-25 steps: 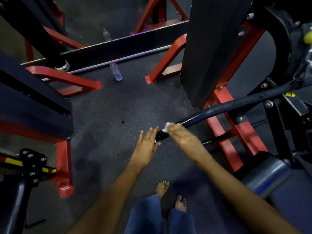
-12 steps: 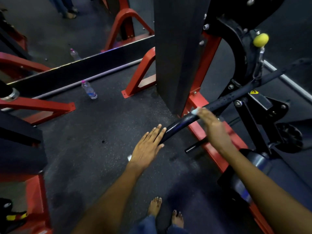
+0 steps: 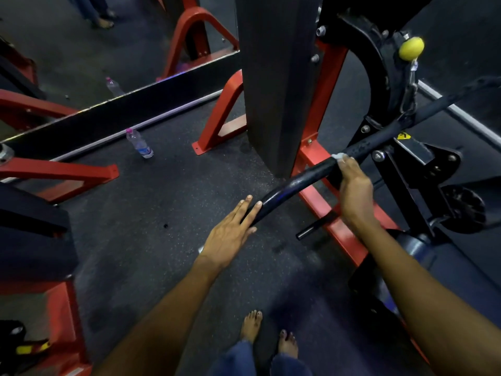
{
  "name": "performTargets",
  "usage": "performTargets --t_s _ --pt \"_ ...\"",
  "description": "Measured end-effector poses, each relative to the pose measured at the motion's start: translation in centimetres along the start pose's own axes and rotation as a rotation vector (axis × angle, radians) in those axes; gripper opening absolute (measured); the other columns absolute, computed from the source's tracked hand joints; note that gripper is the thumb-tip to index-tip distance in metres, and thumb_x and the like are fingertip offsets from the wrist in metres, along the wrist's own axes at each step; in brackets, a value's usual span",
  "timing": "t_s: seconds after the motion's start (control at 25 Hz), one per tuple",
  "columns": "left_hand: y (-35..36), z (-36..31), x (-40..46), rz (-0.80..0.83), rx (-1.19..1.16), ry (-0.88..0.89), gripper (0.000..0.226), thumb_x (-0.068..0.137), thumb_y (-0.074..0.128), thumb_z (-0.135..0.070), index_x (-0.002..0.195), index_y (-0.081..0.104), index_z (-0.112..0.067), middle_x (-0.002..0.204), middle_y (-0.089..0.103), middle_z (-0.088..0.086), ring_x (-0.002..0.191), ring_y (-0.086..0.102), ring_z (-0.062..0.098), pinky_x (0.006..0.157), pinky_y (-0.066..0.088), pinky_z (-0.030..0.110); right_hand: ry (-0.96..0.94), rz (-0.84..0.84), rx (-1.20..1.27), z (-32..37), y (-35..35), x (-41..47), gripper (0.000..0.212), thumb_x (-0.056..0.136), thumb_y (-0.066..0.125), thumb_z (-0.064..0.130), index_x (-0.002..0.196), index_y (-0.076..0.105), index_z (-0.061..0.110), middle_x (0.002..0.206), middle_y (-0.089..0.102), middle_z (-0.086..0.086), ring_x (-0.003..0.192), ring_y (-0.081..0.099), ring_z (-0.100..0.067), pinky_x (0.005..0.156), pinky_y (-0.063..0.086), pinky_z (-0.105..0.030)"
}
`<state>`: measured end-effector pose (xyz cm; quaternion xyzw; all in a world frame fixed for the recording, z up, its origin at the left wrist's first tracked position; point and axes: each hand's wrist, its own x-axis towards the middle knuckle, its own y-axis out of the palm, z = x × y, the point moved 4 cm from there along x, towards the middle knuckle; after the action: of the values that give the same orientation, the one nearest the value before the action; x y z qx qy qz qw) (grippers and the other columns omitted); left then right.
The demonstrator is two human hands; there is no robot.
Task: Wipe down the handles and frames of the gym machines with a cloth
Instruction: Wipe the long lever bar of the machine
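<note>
Dark speckled rubber floor (image 3: pixel 130 213) under me, red machine frame (image 3: pixel 322 207) ahead, a water bottle (image 3: pixel 139 143) standing off to the left by the mirror. I'm on the long black handle bar (image 3: pixel 301 180) of this machine. Risk first — the bar looks like it pivots, so a hard push with the cloth could swing it away or drag the rag out of my fingers, and the damp-looking stretch ahead could make the grip slide. My bare feet sit close below the frame too. Now the hands: my right hand (image 3: pixel 355 191) is curled over the bar, pressing a small white cloth (image 3: pixel 338 156) against it at the fingertips. My left hand (image 3: pixel 230 234) is flat, fingers straight — just steadying the bar's near end, gripping nothing.
</note>
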<state>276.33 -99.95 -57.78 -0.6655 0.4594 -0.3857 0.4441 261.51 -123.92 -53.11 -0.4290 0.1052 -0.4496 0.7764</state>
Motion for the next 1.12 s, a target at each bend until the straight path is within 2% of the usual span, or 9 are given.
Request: performTargets --t_s 0.12,0.28,0.44,0.52,0.72,0.8,0.96,1.04,1.12 --pt "0.1 0.1 -0.1 0.020 -0.022 -0.015 0.065 0.093 0.045 -0.031 0.150 0.015 -0.018 0.153 0.032 0.012 0.135 0.042 0.026 0.095 0.048 0.033 -0.217 0.179 0.004 4.7 2.8 -4.0 0.035 0.096 0.050 0.029 0.131 0.055 0.024 0.136 0.052 0.012 0.130 0.043 -0.003 0.111 0.029 -0.026" --pt "0.0 -0.1 -0.1 0.030 -0.041 -0.027 0.066 0.092 0.045 -0.031 0.150 0.016 -0.019 0.153 0.034 0.012 0.135 0.042 0.026 0.094 0.050 0.035 -0.795 0.303 -0.182 5.5 4.3 -8.3 0.049 0.088 0.041 -0.005 0.136 0.046 0.002 0.145 0.041 -0.010 0.136 0.035 -0.019 0.117 0.019 -0.027" --pt "-0.2 0.0 -0.2 0.024 -0.031 -0.028 0.066 0.095 0.040 -0.034 0.150 0.005 -0.021 0.155 0.028 0.011 0.139 0.036 0.025 0.098 0.046 0.034 -0.121 0.043 0.037 -1.0 1.4 -2.6 0.049 0.090 0.043 -0.012 0.137 0.046 0.004 0.144 0.042 -0.006 0.136 0.038 -0.020 0.116 0.021 -0.034" --pt "-0.2 -0.1 -0.2 0.028 -0.033 -0.035 0.067 0.096 0.038 -0.035 0.150 0.000 -0.023 0.156 0.027 0.010 0.139 0.035 0.025 0.098 0.047 0.034 0.036 -0.046 0.061 -0.3 1.6 -2.2 0.046 0.090 0.042 -0.013 0.134 0.048 0.001 0.141 0.044 -0.007 0.133 0.041 -0.023 0.115 0.021 -0.028" --pt "-0.2 -0.1 -0.1 0.093 -0.052 -0.062 0.069 0.099 0.044 -0.033 0.151 -0.001 -0.026 0.160 0.014 0.004 0.145 0.023 0.020 0.103 0.044 0.036 -0.631 0.153 -0.097 7.0 4.5 -5.5 0.030 0.089 0.048 0.003 0.115 0.061 -0.006 0.118 0.061 -0.016 0.118 0.052 -0.032 0.105 0.038 -0.037" --pt "-0.5 -0.2 -0.1 0.088 -0.068 -0.065 0.066 0.100 0.044 -0.031 0.148 -0.002 -0.026 0.161 0.008 0.002 0.147 0.016 0.018 0.106 0.040 0.036 -0.514 0.214 -0.067 5.9 3.3 -3.1 0.028 0.091 0.049 0.011 0.115 0.061 0.001 0.114 0.060 -0.011 0.111 0.054 -0.025 0.100 0.042 -0.038" --pt "-0.7 -0.3 -0.1 0.104 -0.044 -0.084 0.063 0.103 0.035 -0.034 0.144 -0.012 -0.029 0.161 -0.003 -0.002 0.148 0.005 0.013 0.112 0.031 0.030 0.186 0.068 0.076 1.7 1.3 2.2 0.017 0.096 0.044 0.019 0.098 0.060 0.013 0.103 0.055 0.000 0.102 0.052 -0.017 0.090 0.038 -0.024" --pt "-0.4 -0.2 -0.1 0.111 -0.035 -0.090 0.061 0.101 0.033 -0.036 0.146 -0.008 -0.028 0.162 0.002 0.000 0.147 0.010 0.015 0.110 0.034 0.032 0.047 0.132 0.019 4.7 2.9 1.5 0.016 0.089 0.047 0.002 0.086 0.062 0.005 0.097 0.059 -0.011 0.095 0.055 -0.027 0.089 0.043 -0.033" --pt "-0.1 -0.2 0.0 0.117 -0.024 -0.083 0.062 0.097 0.034 -0.037 0.149 0.003 -0.023 0.160 0.016 0.005 0.144 0.025 0.020 0.103 0.043 0.034 -0.378 0.307 -0.072 8.1 4.9 -1.2 0.024 0.071 0.050 -0.011 0.086 0.067 -0.001 0.091 0.064 -0.016 0.088 0.060 -0.031 0.083 0.050 -0.039"
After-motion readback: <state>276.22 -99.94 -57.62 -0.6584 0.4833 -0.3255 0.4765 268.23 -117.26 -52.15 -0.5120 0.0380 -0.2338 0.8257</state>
